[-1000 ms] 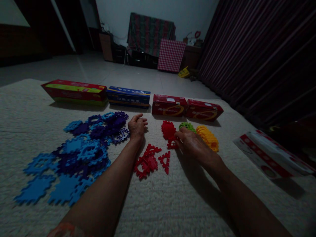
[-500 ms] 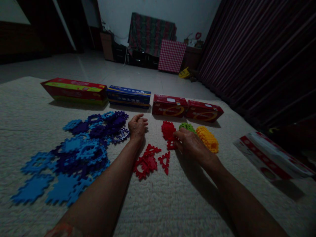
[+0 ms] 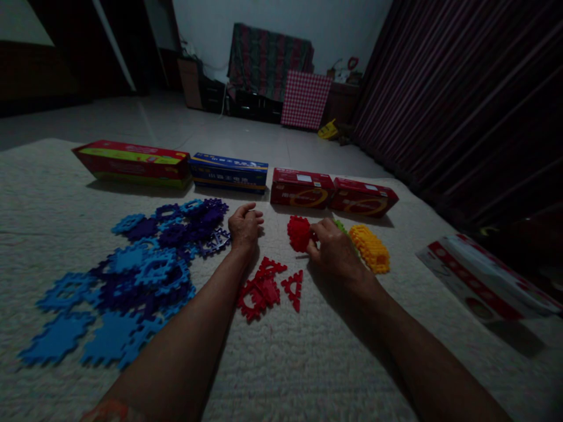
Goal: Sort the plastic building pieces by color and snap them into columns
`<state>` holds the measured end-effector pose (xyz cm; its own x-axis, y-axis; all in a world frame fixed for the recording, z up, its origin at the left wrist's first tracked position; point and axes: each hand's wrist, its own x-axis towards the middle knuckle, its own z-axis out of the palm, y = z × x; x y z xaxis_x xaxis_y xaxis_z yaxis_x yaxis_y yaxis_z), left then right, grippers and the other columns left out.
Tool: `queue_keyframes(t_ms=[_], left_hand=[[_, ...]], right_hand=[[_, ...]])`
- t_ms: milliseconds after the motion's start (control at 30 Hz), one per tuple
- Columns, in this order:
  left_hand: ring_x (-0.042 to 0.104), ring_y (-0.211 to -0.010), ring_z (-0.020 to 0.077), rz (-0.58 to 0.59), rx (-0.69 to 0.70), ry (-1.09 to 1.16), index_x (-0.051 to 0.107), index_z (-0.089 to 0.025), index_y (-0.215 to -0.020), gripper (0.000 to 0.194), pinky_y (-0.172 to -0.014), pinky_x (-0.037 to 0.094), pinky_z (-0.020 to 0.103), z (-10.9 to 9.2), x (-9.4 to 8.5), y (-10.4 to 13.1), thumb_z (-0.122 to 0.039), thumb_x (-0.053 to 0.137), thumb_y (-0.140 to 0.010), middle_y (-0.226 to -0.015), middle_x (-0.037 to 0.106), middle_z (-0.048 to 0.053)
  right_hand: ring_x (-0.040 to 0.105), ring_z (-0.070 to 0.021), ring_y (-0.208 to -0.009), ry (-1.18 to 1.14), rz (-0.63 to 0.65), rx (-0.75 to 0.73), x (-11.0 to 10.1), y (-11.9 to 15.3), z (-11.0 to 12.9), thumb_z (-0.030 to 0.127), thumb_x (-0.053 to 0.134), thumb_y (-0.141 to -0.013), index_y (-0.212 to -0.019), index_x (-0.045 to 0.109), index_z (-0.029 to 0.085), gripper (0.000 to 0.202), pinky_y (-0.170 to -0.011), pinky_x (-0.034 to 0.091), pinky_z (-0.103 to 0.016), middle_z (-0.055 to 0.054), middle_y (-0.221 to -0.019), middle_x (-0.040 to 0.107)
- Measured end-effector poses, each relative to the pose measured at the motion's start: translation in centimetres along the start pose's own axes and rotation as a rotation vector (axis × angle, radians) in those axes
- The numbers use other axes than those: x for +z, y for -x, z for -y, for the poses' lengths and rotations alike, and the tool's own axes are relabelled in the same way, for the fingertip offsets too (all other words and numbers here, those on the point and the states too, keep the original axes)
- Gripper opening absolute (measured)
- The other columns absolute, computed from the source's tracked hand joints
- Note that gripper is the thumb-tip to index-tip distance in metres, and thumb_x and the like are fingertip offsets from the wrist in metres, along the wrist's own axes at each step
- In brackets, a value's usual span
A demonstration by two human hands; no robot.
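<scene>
My right hand [image 3: 334, 249] pinches a red toothed piece, mostly hidden by the fingers, beside a red stack [image 3: 299, 233]. Just behind that hand, green pieces [image 3: 341, 225] are partly covered, and a yellow stack [image 3: 370, 249] lies to its right. My left hand [image 3: 245, 227] rests on the mat with fingers apart and holds nothing. Left of it spreads a pile of purple pieces [image 3: 176, 234] and light blue pieces [image 3: 116, 335]. Between my forearms lie loose red pieces [image 3: 264, 290] and a red triangle [image 3: 294, 289].
Along the mat's far side stand a red and green box [image 3: 136, 164], a blue box [image 3: 229, 173] and two dark red boxes [image 3: 301, 189]. A white and red package [image 3: 488, 278] lies at the right. Beyond are a curtain and furniture.
My right hand has shifted slightly up and round, bringing the small red piece up against the red stack and covering more of the green pieces. My left hand has stayed in place.
</scene>
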<state>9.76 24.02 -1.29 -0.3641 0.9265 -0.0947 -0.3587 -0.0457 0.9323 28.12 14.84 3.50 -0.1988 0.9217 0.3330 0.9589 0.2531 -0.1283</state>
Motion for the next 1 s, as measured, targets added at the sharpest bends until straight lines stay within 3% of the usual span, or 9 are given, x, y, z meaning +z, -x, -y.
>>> queue_keyframes(t_ms=[333,533,633,833,1000], left_hand=[[0.058,-0.055,0.0109,0.016,-0.001,-0.024,0.066,-0.018,-0.094,0.035,-0.046,0.037,0.018,0.0,-0.2,0.1,-0.018,0.053,-0.062,-0.069,0.065,0.0],[0.059,-0.056,0.011,0.001,-0.013,-0.015,0.066,-0.017,-0.097,0.033,-0.047,0.037,0.018,-0.1,-0.1,-0.2,-0.015,0.052,-0.066,-0.071,0.065,0.001],[0.058,-0.055,0.0101,-0.025,-0.04,0.004,0.066,-0.016,-0.098,0.033,-0.048,0.037,0.017,-0.3,0.0,-0.3,-0.013,0.053,-0.068,-0.069,0.064,0.0],[0.059,-0.056,0.0102,-0.067,-0.086,0.067,0.065,-0.016,-0.103,0.036,-0.05,0.039,0.017,-0.9,-0.1,-0.4,-0.012,0.053,-0.069,-0.068,0.064,-0.001],[0.058,-0.054,0.0085,-0.078,-0.118,0.131,0.065,-0.016,-0.101,0.031,-0.048,0.037,0.016,-1.0,-0.2,-0.8,-0.014,0.059,-0.07,-0.066,0.062,-0.003]], right_hand=[[0.055,-0.0236,-0.085,0.035,-0.029,-0.016,1.0,0.0,-0.1,0.014,0.052,-0.087,-0.095,0.065,0.018,0.016,-0.076,0.047,-0.036,-0.012,-0.098,0.06],[0.055,-0.0282,-0.097,0.033,-0.062,-0.039,0.6,-0.1,0.3,0.016,0.051,-0.089,-0.101,0.064,0.016,0.018,-0.082,0.046,-0.039,-0.015,-0.103,0.06],[0.056,-0.0257,-0.093,-0.029,0.026,-0.125,-0.1,0.1,1.2,0.017,0.05,-0.091,-0.098,0.065,0.017,0.016,-0.081,0.045,-0.037,-0.013,-0.101,0.061],[0.059,-0.0162,-0.082,-0.403,0.425,-0.476,-1.4,1.1,3.5,0.015,0.058,-0.089,-0.092,0.068,0.019,0.011,-0.075,0.047,-0.029,-0.006,-0.096,0.063],[0.06,-0.0176,-0.095,-0.488,0.435,-0.624,-1.7,2.1,5.6,0.019,0.062,-0.091,-0.104,0.07,0.02,0.015,-0.084,0.049,-0.03,-0.008,-0.107,0.065]])
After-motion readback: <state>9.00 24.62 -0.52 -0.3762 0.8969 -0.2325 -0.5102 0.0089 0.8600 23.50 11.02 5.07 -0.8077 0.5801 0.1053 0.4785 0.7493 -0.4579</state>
